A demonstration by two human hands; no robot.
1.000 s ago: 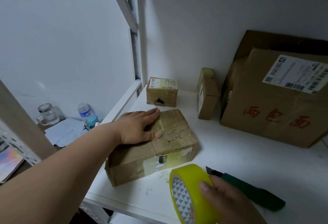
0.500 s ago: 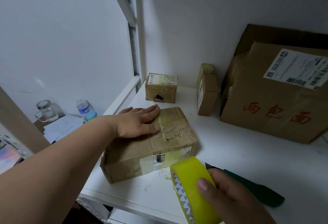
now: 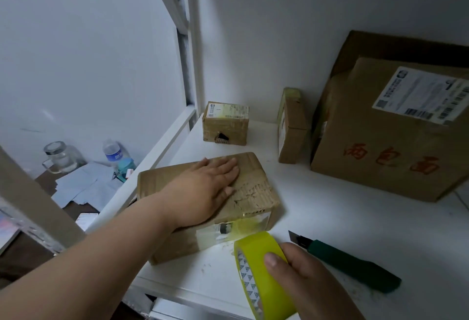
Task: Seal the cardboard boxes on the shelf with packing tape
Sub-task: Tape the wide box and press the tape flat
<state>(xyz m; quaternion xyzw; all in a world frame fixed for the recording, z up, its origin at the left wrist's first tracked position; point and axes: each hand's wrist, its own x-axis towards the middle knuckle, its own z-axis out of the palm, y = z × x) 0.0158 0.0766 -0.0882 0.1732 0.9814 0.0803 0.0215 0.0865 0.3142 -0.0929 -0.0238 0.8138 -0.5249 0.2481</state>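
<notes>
I am pressing my flat left hand (image 3: 203,187) on the box (image 3: 253,192) at frame centre, gripping the tape roll (image 3: 256,269) in my right hand (image 3: 304,276) lower right, aiming to lay the strip squarely along the seam

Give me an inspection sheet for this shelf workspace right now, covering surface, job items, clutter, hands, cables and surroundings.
Surface: white shelf, small scraps near the front edge.
Job's things: flat cardboard box under the left hand; roll of yellow packing tape; small labelled box at the back; narrow box standing on edge; large box with red characters.
Clutter: green utility knife, blade out, lying on the shelf.
Grippers: left hand flat on the box; right hand grips the tape.
Cables: nothing seen.
Surroundings: glass jar, water bottle, papers on a lower surface at left.
</notes>
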